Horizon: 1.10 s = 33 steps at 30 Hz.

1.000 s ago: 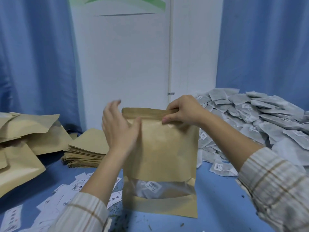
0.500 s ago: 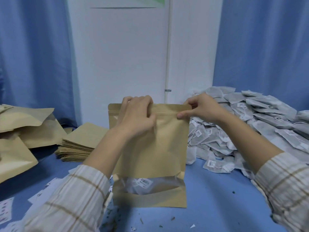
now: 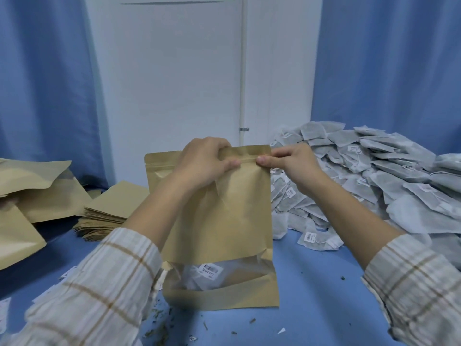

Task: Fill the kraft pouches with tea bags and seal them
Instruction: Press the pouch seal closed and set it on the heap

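My left sleeve (image 3: 94,290) and right sleeve (image 3: 419,285) are cream cloth crossed by tan plaid stripes, forearms bare below the cuffs.

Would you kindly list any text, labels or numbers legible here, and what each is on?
No text can be read here.
Tea bag tag seen through the kraft pouch window: barcode and print, too blurred.
Tags in the tea bag pile: too small.
Slips on the table: too blurred.

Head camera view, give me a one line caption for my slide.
Both hands, left and right, pinch the zip strip of an upright kraft pouch beside a heap of tea bags.
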Motion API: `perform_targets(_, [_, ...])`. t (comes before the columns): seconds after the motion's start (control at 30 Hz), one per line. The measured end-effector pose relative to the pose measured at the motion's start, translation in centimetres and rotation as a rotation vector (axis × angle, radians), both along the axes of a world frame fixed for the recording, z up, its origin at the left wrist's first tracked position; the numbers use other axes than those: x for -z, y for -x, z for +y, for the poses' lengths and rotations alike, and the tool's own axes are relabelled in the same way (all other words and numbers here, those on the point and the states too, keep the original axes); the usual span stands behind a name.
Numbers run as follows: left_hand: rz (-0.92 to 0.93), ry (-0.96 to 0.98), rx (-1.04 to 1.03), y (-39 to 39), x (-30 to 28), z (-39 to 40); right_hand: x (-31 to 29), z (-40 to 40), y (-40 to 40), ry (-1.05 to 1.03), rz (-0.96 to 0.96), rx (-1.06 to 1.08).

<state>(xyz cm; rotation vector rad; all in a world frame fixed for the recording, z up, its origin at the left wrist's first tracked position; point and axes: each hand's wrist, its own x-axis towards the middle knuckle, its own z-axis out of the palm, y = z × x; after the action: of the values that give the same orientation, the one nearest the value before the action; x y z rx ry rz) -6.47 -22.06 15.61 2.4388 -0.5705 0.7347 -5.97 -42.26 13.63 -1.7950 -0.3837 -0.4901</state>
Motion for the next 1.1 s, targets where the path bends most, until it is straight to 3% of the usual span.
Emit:
perform_targets(0.23, [0.038,-0.007,0.040,-0.2,-0.3,-0.2,0.2,0.5,0.5,0.028,0.095,-0.135])
perform_targets(0.6, [0.035,-0.046,-0.029,1.2,-0.3,-1.4,0.7,2.2,1.2,-0.028,0.026,0.048])
perform_targets(0.77, [0.015,-0.090,-0.062,1.5,0.1,-1.7,0.1,1.9,1.5,0.033,0.085,-0.073])
perform_targets(0.97, [0.130,-0.197,-0.032,1.1,-1.6,0.8,0.0,1.7,1.5,0.021,0.046,-0.019])
perform_targets(1.1, [0.114,-0.203,-0.023,1.0,-1.6,1.7,-1.2,1.5,1.9,0.190,0.035,-0.022])
